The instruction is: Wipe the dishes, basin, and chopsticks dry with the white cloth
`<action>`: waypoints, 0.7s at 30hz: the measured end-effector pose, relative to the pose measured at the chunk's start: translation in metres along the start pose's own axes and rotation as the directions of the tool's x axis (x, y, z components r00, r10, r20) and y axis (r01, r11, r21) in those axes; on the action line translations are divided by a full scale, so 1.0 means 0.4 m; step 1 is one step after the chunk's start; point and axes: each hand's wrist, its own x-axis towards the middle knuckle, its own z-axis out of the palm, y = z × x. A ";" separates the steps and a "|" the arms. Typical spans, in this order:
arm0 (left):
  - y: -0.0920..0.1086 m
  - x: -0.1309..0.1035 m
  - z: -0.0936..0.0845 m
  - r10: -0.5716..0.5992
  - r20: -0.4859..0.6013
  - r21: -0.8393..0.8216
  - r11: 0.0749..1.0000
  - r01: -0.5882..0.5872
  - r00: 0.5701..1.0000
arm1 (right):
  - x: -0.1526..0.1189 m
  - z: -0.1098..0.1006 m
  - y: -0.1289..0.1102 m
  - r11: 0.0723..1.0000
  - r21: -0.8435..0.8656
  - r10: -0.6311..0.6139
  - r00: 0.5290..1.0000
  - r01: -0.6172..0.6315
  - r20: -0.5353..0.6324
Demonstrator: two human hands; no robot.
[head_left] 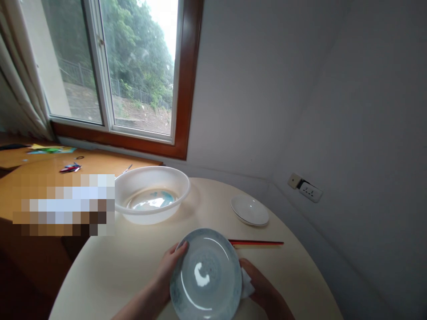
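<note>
A glossy grey-blue plate point(218, 278) is tilted up in front of me over the round table. My left hand point(170, 269) grips its left rim, thumb on the face and the other fingers hidden behind. At the right rim, my right hand point(255, 278) has a crumpled white tissue point(247, 284) pressed against the plate's edge. Most of the right fingers are out of sight behind the plate and tissue. Just beyond the plate lie red chopsticks point(260, 242), their left ends hidden by it.
A translucent white basin point(185, 178) with water in it stands at the back left of the cream table point(100, 271). White dishes point(250, 210) sit at the right. Pens point(70, 167) lie on a wooden desk point(103, 162) under the window. A socket point(311, 191) is on the wall.
</note>
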 end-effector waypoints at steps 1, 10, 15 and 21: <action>0.003 -0.001 0.001 -0.026 -0.006 -0.035 0.999 0.026 1.000 | 0.002 0.005 -0.001 1.000 0.020 0.010 1.000 -0.009 -0.014; 0.020 -0.013 0.006 -0.195 -0.089 -0.169 0.969 0.178 0.977 | 0.024 -0.015 0.022 0.998 0.057 0.017 0.965 -0.003 -0.261; 0.023 -0.017 0.011 -0.205 -0.069 -0.197 0.962 0.188 0.976 | 0.030 -0.026 0.024 0.988 0.152 0.036 0.961 0.006 -0.273; 0.027 -0.021 0.014 -0.211 -0.053 -0.219 0.956 0.195 0.976 | 0.001 -0.006 0.012 0.995 0.092 0.028 1.000 -0.029 0.013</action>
